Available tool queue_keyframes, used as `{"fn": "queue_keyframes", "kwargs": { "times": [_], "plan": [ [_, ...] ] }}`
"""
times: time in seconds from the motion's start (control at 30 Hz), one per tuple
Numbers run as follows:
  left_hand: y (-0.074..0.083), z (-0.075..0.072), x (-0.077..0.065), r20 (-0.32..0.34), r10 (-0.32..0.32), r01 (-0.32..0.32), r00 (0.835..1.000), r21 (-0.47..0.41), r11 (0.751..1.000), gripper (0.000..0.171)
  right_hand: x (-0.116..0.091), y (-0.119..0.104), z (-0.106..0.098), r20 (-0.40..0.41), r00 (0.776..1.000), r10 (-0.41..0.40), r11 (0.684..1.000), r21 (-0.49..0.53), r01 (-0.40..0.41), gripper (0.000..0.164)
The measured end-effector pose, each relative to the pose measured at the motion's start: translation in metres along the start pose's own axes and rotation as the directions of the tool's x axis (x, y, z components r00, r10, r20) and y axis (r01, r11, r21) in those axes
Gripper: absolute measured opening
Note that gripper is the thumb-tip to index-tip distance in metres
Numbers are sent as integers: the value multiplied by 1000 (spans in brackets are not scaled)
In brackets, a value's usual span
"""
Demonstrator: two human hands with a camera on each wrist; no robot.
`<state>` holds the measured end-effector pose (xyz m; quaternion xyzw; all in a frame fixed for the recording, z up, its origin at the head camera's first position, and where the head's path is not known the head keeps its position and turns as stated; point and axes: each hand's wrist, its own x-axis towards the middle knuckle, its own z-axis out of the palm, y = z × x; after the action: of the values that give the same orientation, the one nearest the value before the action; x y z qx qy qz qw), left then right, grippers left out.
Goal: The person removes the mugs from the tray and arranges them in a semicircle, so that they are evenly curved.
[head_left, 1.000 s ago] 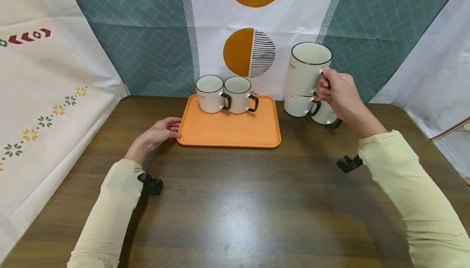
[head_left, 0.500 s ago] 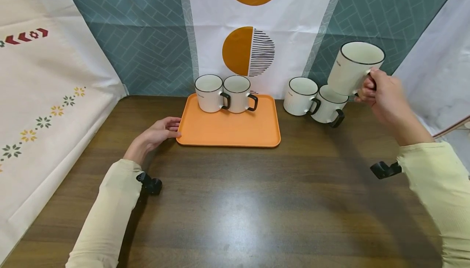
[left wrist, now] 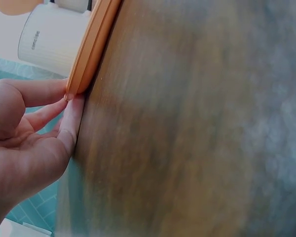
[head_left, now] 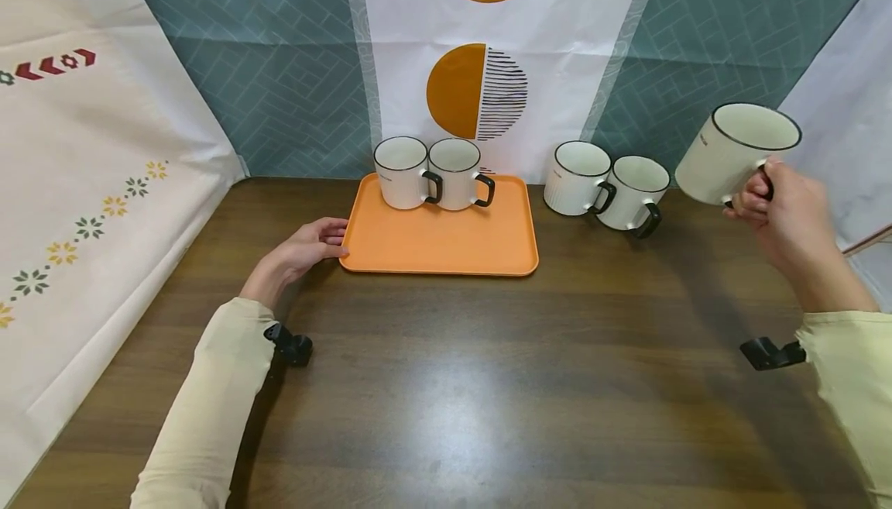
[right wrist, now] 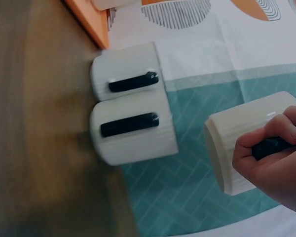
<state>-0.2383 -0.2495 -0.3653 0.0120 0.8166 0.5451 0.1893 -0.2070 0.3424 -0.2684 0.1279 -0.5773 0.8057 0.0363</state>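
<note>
By its black handle, my right hand (head_left: 794, 214) grips a white mug (head_left: 721, 156) with a dark rim, held in the air at the right and slightly tilted. The right wrist view shows the fingers curled round that handle. My left hand (head_left: 296, 253) pinches the left edge of an orange tray (head_left: 439, 249) between thumb and fingers, seen close up in the left wrist view. Two similar mugs, one on the left (head_left: 400, 176) and one on the right (head_left: 456, 176), stand side by side at the back of the tray.
Right of the tray, two more white mugs, a left one (head_left: 574, 180) and a right one (head_left: 630, 195), stand upright on the brown wooden table (head_left: 446, 385). A patterned cloth (head_left: 279, 67) hangs behind the table, and a white embroidered one (head_left: 104, 183) at the left.
My right hand has carried its mug rightward, from above the two mugs on the table to beyond them, and lately a little lower. My left hand stays at the tray.
</note>
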Motion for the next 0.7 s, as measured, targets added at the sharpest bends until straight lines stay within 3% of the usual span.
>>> {"fn": "queue_keyframes", "kwargs": {
  "times": [0.13, 0.43, 0.7],
  "plan": [
    [1, 1, 1, -4, 1, -1, 1000, 0, 1000, 66, -8, 6, -9, -40, 999, 14, 999, -46, -16, 38],
    [0, 1, 3, -4, -3, 3, 1000, -3, 1000, 66, -20, 39, -21, -101, 989, 109, 994, 41, -106, 36],
    [0, 1, 2, -2, -5, 5, 1000, -6, 1000, 66, -28, 62, -28, -52, 985, 166, 986, 29, -165, 36]
  ]
}}
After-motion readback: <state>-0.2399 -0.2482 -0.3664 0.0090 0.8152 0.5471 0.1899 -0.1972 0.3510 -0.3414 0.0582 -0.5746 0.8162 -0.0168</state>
